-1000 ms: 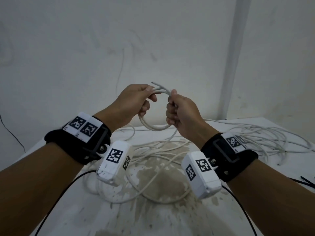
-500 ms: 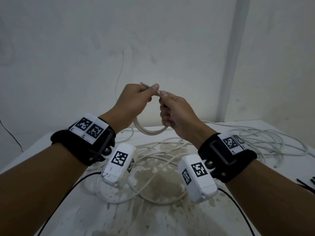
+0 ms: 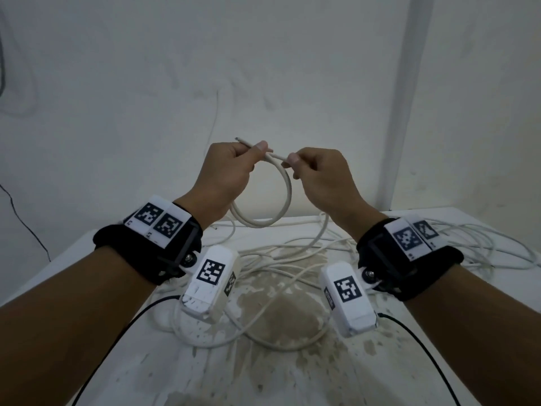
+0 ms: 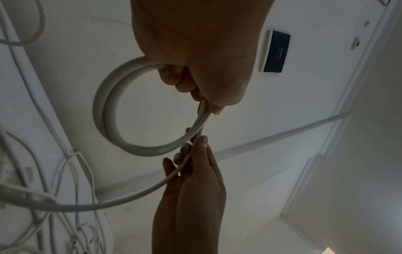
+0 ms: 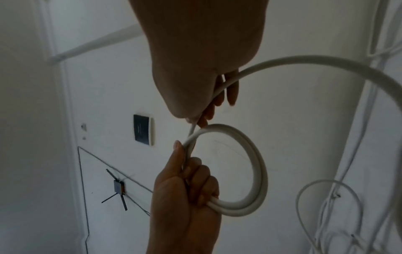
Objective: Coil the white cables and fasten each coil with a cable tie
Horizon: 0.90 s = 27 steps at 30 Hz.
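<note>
White, springy cable coil [image 3: 275, 206] looks light but wants to unwind; left hand [image 3: 228, 171] grips its top, right hand [image 3: 319, 174] pinches the incoming strand.

The left hand [image 3: 227, 174] grips a small coil [image 3: 270, 200] of white cable. The right hand [image 3: 319, 177] pinches the cable beside it, above loose cables [image 3: 292, 259] on the table [image 3: 292, 376].

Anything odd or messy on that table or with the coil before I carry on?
The table is stained and flaking, brownish patches under the loose white cables, which lie tangled. The coil itself looks tidy: two neat loops gripped by the left hand, while the right hand pinches the running strand. No cable tie on it yet.
</note>
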Available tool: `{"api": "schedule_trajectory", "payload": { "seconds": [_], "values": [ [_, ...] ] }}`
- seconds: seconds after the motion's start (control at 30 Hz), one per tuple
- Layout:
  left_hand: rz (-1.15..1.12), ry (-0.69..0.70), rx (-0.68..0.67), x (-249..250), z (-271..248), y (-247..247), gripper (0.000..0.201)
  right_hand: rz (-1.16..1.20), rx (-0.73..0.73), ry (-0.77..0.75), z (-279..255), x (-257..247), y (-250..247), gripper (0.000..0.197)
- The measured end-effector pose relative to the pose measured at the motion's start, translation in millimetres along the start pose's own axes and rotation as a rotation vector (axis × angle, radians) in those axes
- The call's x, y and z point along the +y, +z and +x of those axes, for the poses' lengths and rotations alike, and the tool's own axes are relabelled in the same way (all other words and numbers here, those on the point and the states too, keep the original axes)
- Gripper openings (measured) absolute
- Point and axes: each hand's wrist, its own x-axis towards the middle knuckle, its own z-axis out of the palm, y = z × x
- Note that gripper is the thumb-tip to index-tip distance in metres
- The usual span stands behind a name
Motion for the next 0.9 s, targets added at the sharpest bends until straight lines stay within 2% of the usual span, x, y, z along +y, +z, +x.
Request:
{"api": "schedule_trajectory", "payload": {
  "seconds": [0.07, 0.2, 0.27, 0.37, 0.43, 0.5, 0.57, 0.67, 0.73, 0.8, 0.83, 0.87, 0.9],
  "values": [
    [-0.003, 0.028, 0.025, 0, -1, -2, 0.025, 0.08, -0.004, 0.0, -1, -3, -1, 0.024],
    [-0.082, 0.009, 0.009, 2, -2, -4, 0.027, 0.396, -0.102, 0.222, -3, -8, -4, 0.021],
    [-0.2, -0.023, -0.031, 3, -3, -5, 0.028, 0.639, -0.216, 0.338, -5, -8, -4, 0.02],
    [-0.288, -0.026, -0.081, 5, -5, -5, 0.028, 1.099, -0.469, 0.545, -10, -10, -2, 0.02],
    [-0.267, -0.005, -0.096, 5, -7, -6, 0.028, 1.209, -0.596, 0.587, -13, -11, 0, 0.03],
    [-0.207, 0.009, -0.099, 3, -8, -7, 0.028, 1.203, -0.639, 0.588, -11, -14, 2, 0.032],
    [-0.079, 0.007, -0.075, 3, -10, -6, 0.032, 1.127, -0.557, 0.61, -9, -18, 5, 0.034],
    [0.266, -0.046, -0.053, 3, -13, -2, 0.052, 0.997, -0.277, 0.619, -7, -20, 15, 0.041],
    [0.47, -0.105, 0.005, 1, -17, -2, 0.062, 1.035, -0.085, 0.626, -6, -18, 20, 0.044],
    [0.515, -0.052, 0.076, 4, -27, -5, 0.041, 1.123, 0.069, 0.625, -5, -16, 19, 0.045],
    [0.505, -0.032, 0.041, 5, -32, -6, 0.037, 1.17, 0.13, 0.618, -4, -14, 18, 0.045],
    [0.494, -0.051, -0.047, 5, -38, -6, 0.043, 1.215, 0.178, 0.609, -4, -13, 17, 0.045],
    [0.477, -0.131, -0.182, 4, -47, -4, 0.049, 1.258, 0.212, 0.605, -4, -12, 16, 0.046]
  ]
}}
